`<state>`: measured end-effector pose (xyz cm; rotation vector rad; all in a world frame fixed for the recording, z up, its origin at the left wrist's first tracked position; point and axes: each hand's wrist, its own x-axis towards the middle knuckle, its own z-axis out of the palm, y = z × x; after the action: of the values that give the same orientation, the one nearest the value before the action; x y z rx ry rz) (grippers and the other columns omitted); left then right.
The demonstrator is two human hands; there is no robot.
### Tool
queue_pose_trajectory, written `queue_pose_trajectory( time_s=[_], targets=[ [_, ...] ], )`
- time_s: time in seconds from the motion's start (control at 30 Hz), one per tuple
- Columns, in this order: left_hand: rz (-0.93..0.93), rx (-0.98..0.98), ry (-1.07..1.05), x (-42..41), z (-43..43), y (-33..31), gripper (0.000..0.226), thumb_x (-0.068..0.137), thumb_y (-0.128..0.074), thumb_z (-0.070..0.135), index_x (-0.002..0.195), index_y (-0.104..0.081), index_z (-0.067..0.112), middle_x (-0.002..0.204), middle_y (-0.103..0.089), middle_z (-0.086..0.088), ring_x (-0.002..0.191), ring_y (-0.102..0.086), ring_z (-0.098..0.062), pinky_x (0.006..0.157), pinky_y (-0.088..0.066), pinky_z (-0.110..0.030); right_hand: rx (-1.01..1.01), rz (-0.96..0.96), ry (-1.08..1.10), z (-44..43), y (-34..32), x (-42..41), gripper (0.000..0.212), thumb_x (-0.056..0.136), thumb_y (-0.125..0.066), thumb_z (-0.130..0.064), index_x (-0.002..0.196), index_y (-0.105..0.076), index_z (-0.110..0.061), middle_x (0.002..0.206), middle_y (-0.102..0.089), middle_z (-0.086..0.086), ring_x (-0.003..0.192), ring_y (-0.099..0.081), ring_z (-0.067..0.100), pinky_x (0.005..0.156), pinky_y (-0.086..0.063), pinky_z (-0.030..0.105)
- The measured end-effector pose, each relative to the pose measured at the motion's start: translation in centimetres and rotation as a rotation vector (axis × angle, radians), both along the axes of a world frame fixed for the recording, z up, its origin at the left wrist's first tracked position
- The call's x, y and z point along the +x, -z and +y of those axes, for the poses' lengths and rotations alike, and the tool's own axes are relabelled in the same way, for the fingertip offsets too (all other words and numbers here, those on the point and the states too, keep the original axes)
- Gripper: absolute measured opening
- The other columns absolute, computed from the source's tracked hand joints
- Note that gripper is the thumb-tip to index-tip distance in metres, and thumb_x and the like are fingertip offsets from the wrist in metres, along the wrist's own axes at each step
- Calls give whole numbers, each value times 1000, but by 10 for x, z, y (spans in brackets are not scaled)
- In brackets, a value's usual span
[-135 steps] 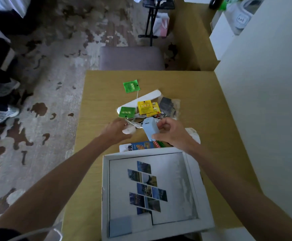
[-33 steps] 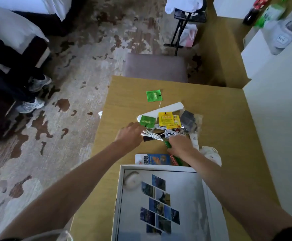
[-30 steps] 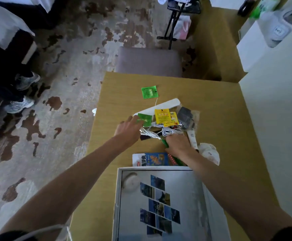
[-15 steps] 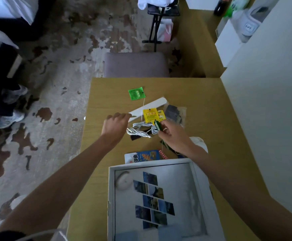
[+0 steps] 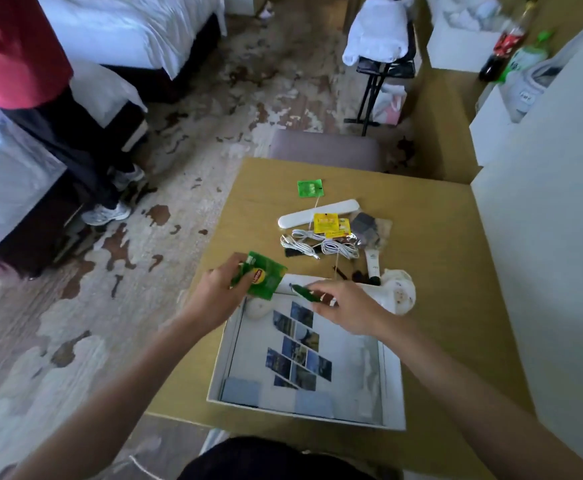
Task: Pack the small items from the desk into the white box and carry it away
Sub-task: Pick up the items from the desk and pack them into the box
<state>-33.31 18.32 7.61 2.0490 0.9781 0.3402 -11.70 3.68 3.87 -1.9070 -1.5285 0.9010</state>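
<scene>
Head view: your left hand [image 5: 219,292] pinches a green tea packet [image 5: 264,279] at the white box [image 5: 392,382] rim; your right hand [image 5: 347,308] grips a thin green stick [image 5: 304,292] over it. Mid-packing (cables, yellow sachets still on the desk [image 5: 432,244]). Next: release both inside.

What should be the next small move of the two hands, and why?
Probably lower and let go: the left hand holds a green sachet at the white box rim, the right hand holds a small green item above its inside. Both are already over the box, so dropping them packs them.
</scene>
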Motion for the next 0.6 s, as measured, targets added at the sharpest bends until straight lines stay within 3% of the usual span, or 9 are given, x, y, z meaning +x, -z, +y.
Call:
queue_pose_trajectory(
  time_s=[0.13, 0.2, 0.33, 0.4, 0.5, 0.6],
  targets=[
    [88, 6, 48, -6, -24, 9, 23, 96, -48, 26, 119, -47, 25, 91, -68, -3, 65, -67, -21, 53, -57, -44, -163, -238, -152, -10, 27, -16, 32, 91, -65, -28, 122, -65, -27, 106, -67, -3, 87, -58, 12, 74, -44, 30],
    [111, -60, 71, -4, -32, 14, 25, 97, -46, 25, 122, -46, 22, 98, -67, -5, 72, -68, -23, 56, -59, -43, -205, -345, -223, -12, 37, -25, 29, 91, -64, -28, 119, -64, -25, 105, -65, -1, 93, -60, 18, 73, -44, 32],
    [157, -175, 150, -3, -42, 21, 27, 97, -46, 24, 124, -44, 19, 106, -62, -9, 84, -67, -22, 60, -60, -40, -217, -434, -149, -14, 43, -37, 31, 93, -58, -24, 124, -63, -21, 115, -60, 3, 105, -57, 22, 83, -48, 36],
    [147, -185, 176, -2, -45, 25, 23, 97, -46, 22, 119, -46, 18, 103, -63, -8, 83, -67, -20, 60, -60, -39, -141, -323, -3, -16, 37, -40, 25, 98, -53, -26, 118, -65, -18, 110, -62, 4, 98, -60, 18, 81, -51, 35],
    [120, -227, 229, 2, -52, 34, 18, 97, -46, 20, 112, -48, 11, 99, -67, -9, 83, -69, -18, 64, -60, -41, -44, 84, 227, -26, 21, -42, 28, 105, -38, -21, 120, -61, -19, 93, -64, 1, 73, -58, 4, 67, -49, 22],
    [134, -265, 297, 10, -60, 42, 16, 98, -44, 22, 110, -47, 12, 97, -68, -8, 83, -69, -17, 67, -60, -41, -40, 254, 301, -40, 5, -36, 31, 106, -36, -22, 128, -58, -21, 105, -60, -12, 84, -62, 7, 69, -53, 23]
  ],
)
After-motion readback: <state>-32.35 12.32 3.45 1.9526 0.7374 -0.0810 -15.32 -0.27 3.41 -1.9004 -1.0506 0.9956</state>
